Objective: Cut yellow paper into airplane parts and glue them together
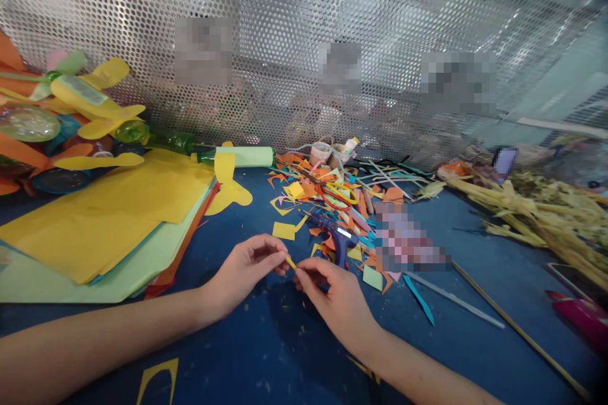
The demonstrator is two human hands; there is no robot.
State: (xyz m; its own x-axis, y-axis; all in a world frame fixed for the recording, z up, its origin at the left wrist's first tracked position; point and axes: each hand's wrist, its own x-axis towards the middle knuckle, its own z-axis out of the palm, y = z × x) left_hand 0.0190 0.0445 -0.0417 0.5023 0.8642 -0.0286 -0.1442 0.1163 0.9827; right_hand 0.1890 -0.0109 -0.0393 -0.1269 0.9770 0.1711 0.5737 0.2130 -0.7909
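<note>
Between my fingertips is a small yellow paper piece [291, 262], narrow and perhaps folded or rolled. My left hand [254, 262] pinches its left end, and my right hand [327, 291] pinches the right end. Just beyond my hands lies a dark blue glue gun [339, 234]. A flat yellow paper piece [284, 231] rests on the blue table [223, 354] above my left hand. Further back stands a green bottle wrapped in light green paper [244, 157], with yellow fin-like paper shapes [228, 186] at its side.
Stacked coloured paper sheets [90, 221] cover the left, below bottle crafts [80, 98]. Scissors [337, 195] lie among paper scraps [308, 171]. A thin stick [517, 326], a clear glue stick [458, 300] and dried husks [513, 202] are on the right. A perforated metal screen [275, 31] stands behind.
</note>
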